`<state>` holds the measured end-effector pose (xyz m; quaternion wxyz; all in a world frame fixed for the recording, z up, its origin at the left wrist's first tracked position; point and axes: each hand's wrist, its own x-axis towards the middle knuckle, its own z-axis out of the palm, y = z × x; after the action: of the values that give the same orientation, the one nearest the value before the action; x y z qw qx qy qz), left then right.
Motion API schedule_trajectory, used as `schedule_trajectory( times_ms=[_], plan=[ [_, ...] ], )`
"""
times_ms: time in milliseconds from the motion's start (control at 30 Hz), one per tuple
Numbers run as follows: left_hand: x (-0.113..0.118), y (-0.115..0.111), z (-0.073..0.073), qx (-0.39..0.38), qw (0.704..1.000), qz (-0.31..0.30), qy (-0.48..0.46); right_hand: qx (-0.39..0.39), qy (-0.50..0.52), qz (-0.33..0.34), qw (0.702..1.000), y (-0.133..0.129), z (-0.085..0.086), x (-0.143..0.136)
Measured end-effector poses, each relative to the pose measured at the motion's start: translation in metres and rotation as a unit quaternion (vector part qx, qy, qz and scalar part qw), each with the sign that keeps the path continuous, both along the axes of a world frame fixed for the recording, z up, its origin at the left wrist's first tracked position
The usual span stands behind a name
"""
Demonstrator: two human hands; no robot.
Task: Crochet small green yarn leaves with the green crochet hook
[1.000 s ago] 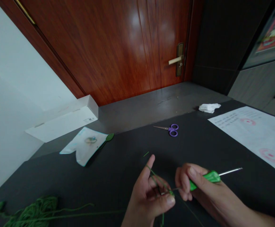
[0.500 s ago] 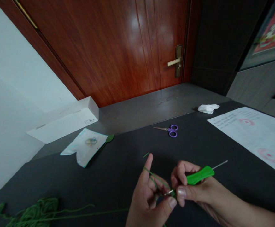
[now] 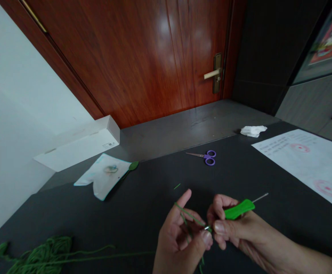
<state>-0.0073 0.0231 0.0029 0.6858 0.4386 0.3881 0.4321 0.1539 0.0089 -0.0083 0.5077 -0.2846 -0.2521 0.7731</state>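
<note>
Two hands, both occupied. Left hand [image 3: 177, 243]: thumb and fingers pinching a small green piece [image 3: 210, 229], index finger raised, yarn looped over it. Right hand [image 3: 241, 232]: closed round a green-handled tool [image 3: 240, 209], slim metal shaft showing behind. Change over the last second: right hand drawn in towards the left, fingertips now just beside the pinched piece; the bare shaft between them then is mostly covered now. Judged meaning: tool and yarn meet at one point, the loop seemingly being worked there.

One dark tabletop [image 3: 154, 201], beneath both hands. To the left hand's left, one heap of green yarn [image 3: 46, 255], strands trailing. Just beyond that hand, one green snippet [image 3: 177, 186]. Further beyond the hands, one pair of purple-handled scissors [image 3: 206, 156]. Beyond and left, one whitish pouch [image 3: 100, 171] with green leaf shape [image 3: 133, 165] alongside; behind it, one white box [image 3: 83, 150]. Beyond and right, one printed sheet [image 3: 286, 156], one crumpled white tissue [image 3: 253, 131]. Farthest: one red-brown door [image 3: 140, 57], one pale wall [image 3: 26, 95].
</note>
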Motion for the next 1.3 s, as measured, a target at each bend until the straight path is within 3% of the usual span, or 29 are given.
schedule_trajectory(
  times_ms=[400, 567, 767, 867, 1067, 1200, 1300],
  plan=[
    [0.004, 0.001, 0.005, 0.028, 0.996, 0.064, 0.062, 0.025, -0.006, -0.013, 1.000, 0.006, 0.004, -0.004],
    [-0.006, 0.011, 0.013, 0.055, 0.997, 0.040, 0.026, 0.081, -0.048, 0.011, 0.995, 0.012, 0.006, -0.004],
    [-0.043, 0.032, 0.042, 0.049, 0.977, 0.186, -0.096, 0.179, -0.217, -0.024, 0.959, 0.025, -0.010, -0.001],
    [-0.057, 0.042, 0.047, 0.047, 0.966, 0.215, -0.135, 0.261, -0.329, 0.026, 0.907, 0.031, -0.015, -0.012],
    [-0.065, 0.045, 0.042, 0.022, 0.960, 0.212, -0.181, 0.449, -0.460, 0.160, 0.750, 0.034, -0.005, -0.041],
    [-0.067, 0.043, 0.044, 0.024, 0.963, 0.192, -0.189, 0.493, -0.518, 0.191, 0.672, 0.035, -0.002, -0.050],
    [-0.067, 0.041, 0.045, 0.035, 0.965, 0.177, -0.188, 0.486, -0.561, 0.205, 0.637, 0.035, -0.004, -0.058]
  ],
)
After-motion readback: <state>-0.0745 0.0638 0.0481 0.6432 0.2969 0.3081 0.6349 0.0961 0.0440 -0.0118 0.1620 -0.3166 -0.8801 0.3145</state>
